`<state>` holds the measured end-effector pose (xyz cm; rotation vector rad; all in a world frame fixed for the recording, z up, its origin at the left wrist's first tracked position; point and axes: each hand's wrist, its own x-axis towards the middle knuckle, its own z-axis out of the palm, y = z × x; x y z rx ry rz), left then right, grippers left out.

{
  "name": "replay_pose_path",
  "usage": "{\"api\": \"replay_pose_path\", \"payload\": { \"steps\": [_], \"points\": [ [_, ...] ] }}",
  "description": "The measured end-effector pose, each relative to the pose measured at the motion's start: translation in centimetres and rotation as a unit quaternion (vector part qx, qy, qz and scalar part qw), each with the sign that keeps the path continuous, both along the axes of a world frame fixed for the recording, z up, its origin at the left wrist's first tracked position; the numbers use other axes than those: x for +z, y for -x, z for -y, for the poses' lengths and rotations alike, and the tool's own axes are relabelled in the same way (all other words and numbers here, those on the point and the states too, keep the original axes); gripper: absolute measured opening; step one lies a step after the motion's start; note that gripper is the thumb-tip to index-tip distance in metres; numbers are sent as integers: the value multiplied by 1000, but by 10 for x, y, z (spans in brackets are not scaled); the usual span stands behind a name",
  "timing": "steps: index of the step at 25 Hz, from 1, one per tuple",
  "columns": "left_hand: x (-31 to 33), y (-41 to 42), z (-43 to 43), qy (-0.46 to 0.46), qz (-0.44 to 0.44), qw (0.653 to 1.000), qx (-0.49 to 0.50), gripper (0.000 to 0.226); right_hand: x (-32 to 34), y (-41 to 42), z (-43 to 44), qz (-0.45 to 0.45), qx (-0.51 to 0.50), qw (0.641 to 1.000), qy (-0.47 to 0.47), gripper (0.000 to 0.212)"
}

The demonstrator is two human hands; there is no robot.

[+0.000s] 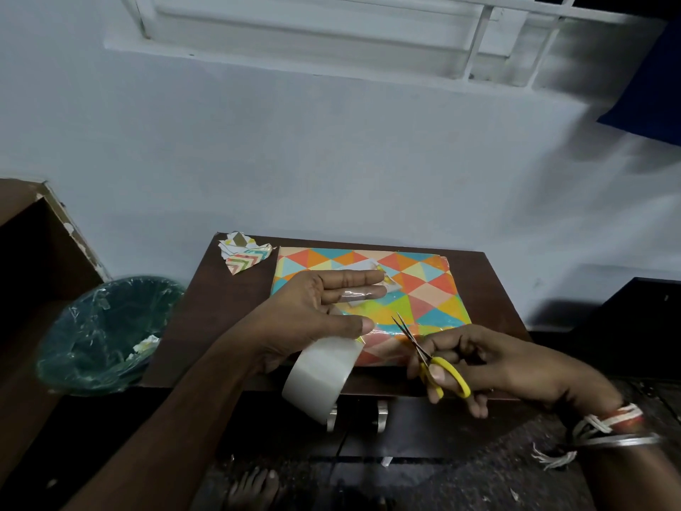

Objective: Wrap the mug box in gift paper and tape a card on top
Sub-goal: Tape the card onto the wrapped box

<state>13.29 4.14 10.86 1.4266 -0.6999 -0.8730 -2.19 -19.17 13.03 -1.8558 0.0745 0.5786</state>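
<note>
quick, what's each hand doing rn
left hand: open, tape strip across straight fingers, tape roll hanging under it
right hand: closed on yellow scissors

The gift paper (423, 289) has a pattern of triangles in orange, turquoise, yellow and peach. The scissors (447, 374) have yellow handles. The tape roll (320, 378) is whitish-clear, the surface (228, 319) dark brown, the paper scraps (245, 254) chevron-striped, the bin liner (95, 337) green.
</note>
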Motion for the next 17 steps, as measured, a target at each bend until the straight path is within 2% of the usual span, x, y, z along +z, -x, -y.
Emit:
{"api": "replay_pose_path", "payload": {
  "steps": [5, 9, 17],
  "points": [
    [-2, 1, 1, 2, -14, 1000, -26, 59, -2, -5, -4, 11, 30, 999, -12, 51],
    [-3, 3, 1, 3, -5, 999, -45, 57, -8, -11, -6, 36, 36, 999, -2, 46],
    [-1, 2, 2, 36, -46, 997, -54, 60, -5, -8, -3, 14, 66, 997, -32, 38]
  ]
}}
